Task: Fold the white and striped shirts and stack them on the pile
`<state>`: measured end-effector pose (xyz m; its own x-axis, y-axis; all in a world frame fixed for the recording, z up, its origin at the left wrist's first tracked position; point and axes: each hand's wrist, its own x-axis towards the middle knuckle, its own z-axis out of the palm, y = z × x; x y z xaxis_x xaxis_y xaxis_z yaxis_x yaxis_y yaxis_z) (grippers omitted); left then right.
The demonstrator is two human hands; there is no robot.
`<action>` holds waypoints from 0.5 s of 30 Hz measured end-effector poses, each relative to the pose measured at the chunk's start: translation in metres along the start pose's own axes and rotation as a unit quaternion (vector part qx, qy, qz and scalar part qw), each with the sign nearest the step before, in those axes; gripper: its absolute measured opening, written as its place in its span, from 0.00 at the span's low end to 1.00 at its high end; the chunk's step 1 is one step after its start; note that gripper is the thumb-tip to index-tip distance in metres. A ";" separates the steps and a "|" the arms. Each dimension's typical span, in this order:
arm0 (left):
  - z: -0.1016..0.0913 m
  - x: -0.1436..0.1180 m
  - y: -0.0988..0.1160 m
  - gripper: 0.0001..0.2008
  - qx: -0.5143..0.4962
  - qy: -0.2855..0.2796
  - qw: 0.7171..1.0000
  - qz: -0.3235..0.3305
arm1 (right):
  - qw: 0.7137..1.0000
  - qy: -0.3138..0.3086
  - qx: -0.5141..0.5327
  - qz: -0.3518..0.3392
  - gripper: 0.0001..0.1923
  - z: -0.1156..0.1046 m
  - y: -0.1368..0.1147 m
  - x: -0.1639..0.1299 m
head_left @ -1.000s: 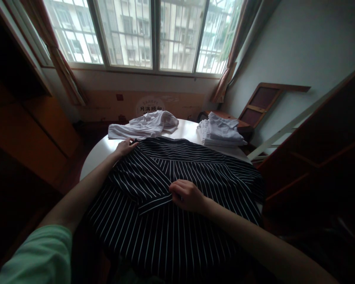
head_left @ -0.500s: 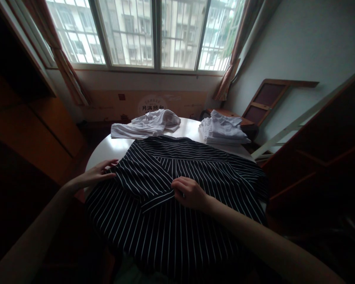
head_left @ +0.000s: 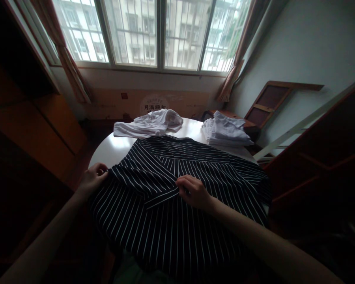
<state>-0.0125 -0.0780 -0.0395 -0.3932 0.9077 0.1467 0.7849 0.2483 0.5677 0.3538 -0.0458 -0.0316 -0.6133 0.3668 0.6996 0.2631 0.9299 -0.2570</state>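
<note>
A black shirt with white stripes (head_left: 204, 205) lies spread over a round white table (head_left: 106, 148), its lower part hanging past the near edge. The sleeve on the left is folded inward across the body, its cuff near the middle. At the shirt's left edge, my left hand (head_left: 93, 179) is closed and pinches the cloth. My right hand (head_left: 195, 192) grips the end of the folded sleeve at the cuff, fingers curled. Shadow hides the shirt's lowest part.
A loosely heaped white garment (head_left: 154, 124) lies at the table's far side. Right of it sits a stack of folded white clothes (head_left: 226, 130). Beyond are a wooden chair (head_left: 269, 102) by the wall and a barred window (head_left: 159, 35). An orange-brown cabinet (head_left: 47, 130) stands at the left.
My left hand has gone from spread fingers on the sleeve edge to a pinch, slightly further left, drawing the cloth outward. My right hand keeps its hold on the cuff. The view has shifted slightly.
</note>
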 end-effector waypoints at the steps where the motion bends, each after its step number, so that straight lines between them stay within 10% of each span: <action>1: 0.000 0.000 0.000 0.15 -0.011 -0.001 1.000 0.003 | 1.000 -0.003 0.001 0.001 0.07 0.000 0.000 0.000; 15: 0.000 -0.004 -0.001 0.12 0.021 0.008 0.992 0.126 | 0.990 -0.103 -0.041 -0.085 0.16 -0.001 -0.002 0.003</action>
<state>-0.0115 -0.0813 -0.0407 -0.1899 0.9373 0.2921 0.8781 0.0291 0.4777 0.3521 -0.0464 -0.0282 -0.7905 0.2114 0.5748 0.1983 0.9763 -0.0865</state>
